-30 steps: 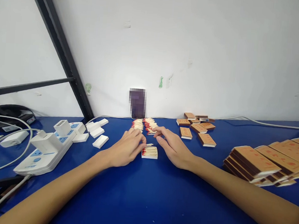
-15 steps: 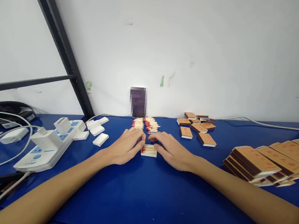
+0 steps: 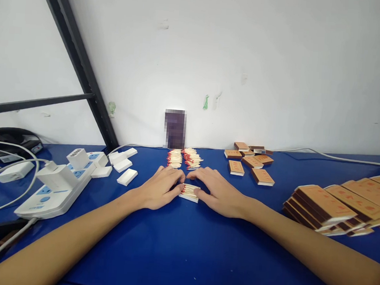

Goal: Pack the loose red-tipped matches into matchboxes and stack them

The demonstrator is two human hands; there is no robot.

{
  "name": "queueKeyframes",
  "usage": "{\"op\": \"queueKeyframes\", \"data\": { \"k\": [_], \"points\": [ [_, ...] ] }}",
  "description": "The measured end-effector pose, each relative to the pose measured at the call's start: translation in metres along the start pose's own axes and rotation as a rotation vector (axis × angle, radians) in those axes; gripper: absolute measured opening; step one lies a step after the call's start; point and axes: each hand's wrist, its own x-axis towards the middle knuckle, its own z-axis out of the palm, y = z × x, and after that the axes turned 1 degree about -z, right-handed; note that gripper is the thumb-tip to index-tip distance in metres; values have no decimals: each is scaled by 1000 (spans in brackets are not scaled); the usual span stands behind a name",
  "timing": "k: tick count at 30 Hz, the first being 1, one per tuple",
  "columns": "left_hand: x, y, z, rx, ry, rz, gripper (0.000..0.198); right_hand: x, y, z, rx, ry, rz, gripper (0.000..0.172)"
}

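Observation:
A small white matchbox tray [image 3: 189,198] sits on the blue tabletop between my hands, filled with red-tipped matches [image 3: 190,190] lying lengthwise. My left hand [image 3: 162,187] has its fingers curled at the tray's left end, with the thumb on that corner. From the other side, my right hand [image 3: 220,192] holds the right end, its thumb over the edge and the ends of the matches. Its other fingertips bend down behind the tray and are partly hidden. Just beyond the hands lie two loose piles of matches, a left pile [image 3: 174,158] and a right pile [image 3: 191,159].
White empty-looking trays [image 3: 127,177] lie at the left, beside a power strip [image 3: 63,198] with chargers and cables. Several brown matchboxes [image 3: 262,177] are scattered at the back right. Stacked matchboxes [image 3: 325,206] stand near my right forearm. A blurred dark panel [image 3: 175,129] leans against the wall.
The tray has turned slightly, its right end now nearer me. My right thumb has moved onto the tray's right end, and my left thumb sits a little further over its left corner.

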Motion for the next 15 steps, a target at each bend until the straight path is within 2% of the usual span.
{"op": "queueKeyframes", "data": {
  "k": [8, 11, 15],
  "points": [
    [-1, 0, 0, -8, -23, 5, 17, 1, 1, 2, -11, 17, 0, 28],
    [0, -1, 1, -23, -18, 3, 25, 3, 1, 3, -91, 132, 49, 28],
    [0, 1, 0, -8, -13, 13, 32, 5, 1, 7, -335, 289, 236, 35]
  ]
}}
